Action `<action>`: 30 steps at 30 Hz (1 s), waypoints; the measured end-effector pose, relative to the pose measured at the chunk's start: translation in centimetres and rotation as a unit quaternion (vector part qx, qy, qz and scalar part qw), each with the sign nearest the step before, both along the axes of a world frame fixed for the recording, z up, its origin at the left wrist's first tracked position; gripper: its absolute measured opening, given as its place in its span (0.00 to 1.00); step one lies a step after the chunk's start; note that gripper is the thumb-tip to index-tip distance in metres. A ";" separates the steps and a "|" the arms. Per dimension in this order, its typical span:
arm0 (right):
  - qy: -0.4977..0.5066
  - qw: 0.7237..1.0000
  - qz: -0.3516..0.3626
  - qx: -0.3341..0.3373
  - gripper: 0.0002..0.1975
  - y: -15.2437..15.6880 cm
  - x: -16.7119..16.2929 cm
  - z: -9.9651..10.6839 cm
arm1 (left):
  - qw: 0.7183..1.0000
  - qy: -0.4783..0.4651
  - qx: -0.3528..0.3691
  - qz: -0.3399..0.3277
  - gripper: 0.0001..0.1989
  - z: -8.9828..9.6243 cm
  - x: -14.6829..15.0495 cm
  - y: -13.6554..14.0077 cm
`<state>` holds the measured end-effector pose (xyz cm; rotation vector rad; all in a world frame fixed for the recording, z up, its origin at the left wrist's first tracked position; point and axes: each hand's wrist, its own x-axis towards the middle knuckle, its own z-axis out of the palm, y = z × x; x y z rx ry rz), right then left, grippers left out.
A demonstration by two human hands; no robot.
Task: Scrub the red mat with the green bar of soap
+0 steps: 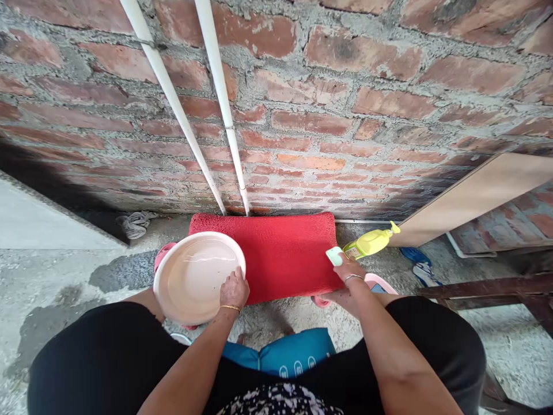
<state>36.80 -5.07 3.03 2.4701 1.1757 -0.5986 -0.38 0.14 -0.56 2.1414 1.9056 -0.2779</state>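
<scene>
- Brick wall [324, 121]: closes off the far side, just beyond the red mat, so the room at that edge is tight
- Concrete floor [272, 316]: shows between the person's legs and the mat's near edge
- Red textured mat [289, 253]: its long axis runs left to right, parallel to the wall; its bare stretch between the two hands is the open room for moving
- Cream plastic basin [181, 316]: overlaps the mat's left end and holds water; what bears its weight I cannot tell
- Pink tub [386, 282]: partly hidden, just right of the right forearm
- Yellow pump bottle [369, 244]: near the mat's right end, just beyond the right hand, seemingly upright
- Left hand [234, 290]: grip clamped on the basin's right rim
- Right hand [349, 268]: grip closed on a pale green bar, over the mat's right edge
- Pale green bar [334, 256], perhaps soap: points leftward and away from the right fingers, toward the mat's middle; the left hand is well apart from it
</scene>
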 end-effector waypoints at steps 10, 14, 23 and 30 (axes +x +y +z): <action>0.099 0.981 0.159 0.052 0.31 0.9 -7.3 -0.2 | 1.000 -0.006 0.000 0.005 0.22 -0.2 0.1 0.0; 0.117 0.953 0.276 0.056 0.30 2.4 -13.1 -1.0 | 1.000 -0.004 -0.002 0.002 0.22 -0.1 0.0 0.0; 0.030 0.991 0.118 -0.051 0.32 -1.2 1.4 0.8 | 1.000 -0.009 0.022 -0.004 0.22 -0.7 0.0 -0.1; -0.050 0.987 0.097 -0.119 0.27 -1.5 5.6 2.4 | 1.000 -0.016 0.021 0.000 0.22 -0.5 0.1 -0.1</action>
